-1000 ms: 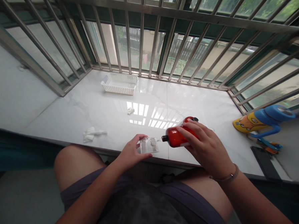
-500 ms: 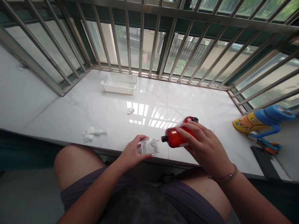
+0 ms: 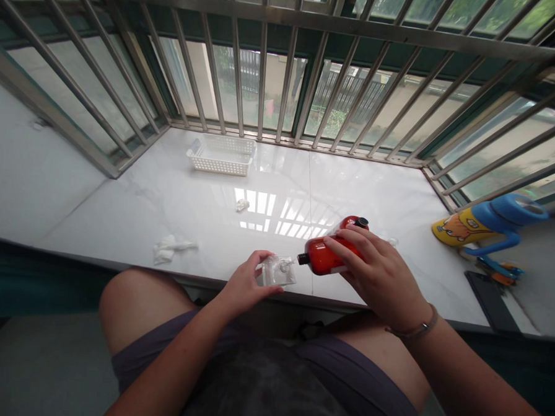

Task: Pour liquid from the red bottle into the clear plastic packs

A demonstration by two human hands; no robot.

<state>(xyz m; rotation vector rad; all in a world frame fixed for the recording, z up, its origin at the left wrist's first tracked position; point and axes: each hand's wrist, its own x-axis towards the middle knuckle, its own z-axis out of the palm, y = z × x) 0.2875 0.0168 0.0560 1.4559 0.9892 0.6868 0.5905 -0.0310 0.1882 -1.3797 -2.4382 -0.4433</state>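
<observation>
My left hand [image 3: 245, 283] grips a small clear square bottle [image 3: 276, 274] by its sides, thumb below and fingers above, at the counter's front edge. The clear bottle's round opening faces the right. In my right hand [image 3: 383, 275] is a red bottle [image 3: 321, 256], tipped on its side with its black threaded neck pointing left. That neck is uncapped and very close to the clear bottle's mouth; a thin stream seems to run between them. Just behind stands a second red bottle [image 3: 351, 222] with a black top, partly hidden by the first bottle and my fingers.
A white perforated basket [image 3: 221, 163] sits at the back left of the white counter [image 3: 371, 188]. Crumpled tissues [image 3: 166, 250] and a small white wad [image 3: 242, 205] lie on the left. At right are a yellow and blue flask [image 3: 481, 225] and a black phone [image 3: 491, 300].
The tipped red bottle and my right hand have shifted very slightly left, toward the clear bottle. My left hand stays in place.
</observation>
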